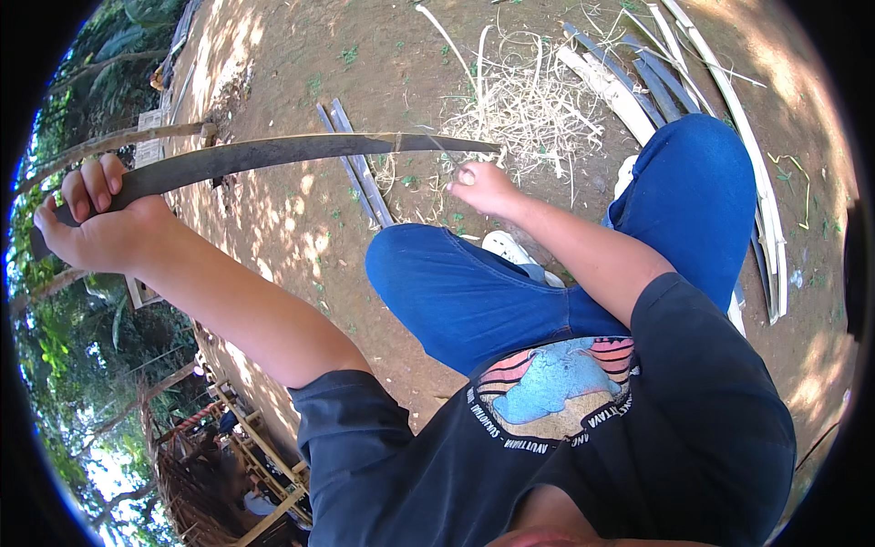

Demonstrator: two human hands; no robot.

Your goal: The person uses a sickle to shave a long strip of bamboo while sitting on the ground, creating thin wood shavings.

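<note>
My left hand (100, 214) is wrapped round the near end of a long dark bamboo strip (273, 157), held up at the left. The strip reaches across in front of me and narrows toward its far tip. Close to that tip, my right hand (485, 190) is closed on a knife (443, 149). Its thin blade lies against the strip, and the handle is mostly hidden in my fist. A pale sliver curls up from the strip beside the blade.
Pale shavings (533, 114) lie heaped on the dirt ground beyond my right hand. Two narrow dark strips (357, 169) rest on the ground below the raised one. More split strips (656, 82) lie at the right, beside my bent knee (697, 182). A wooden post (137, 139) stands far left.
</note>
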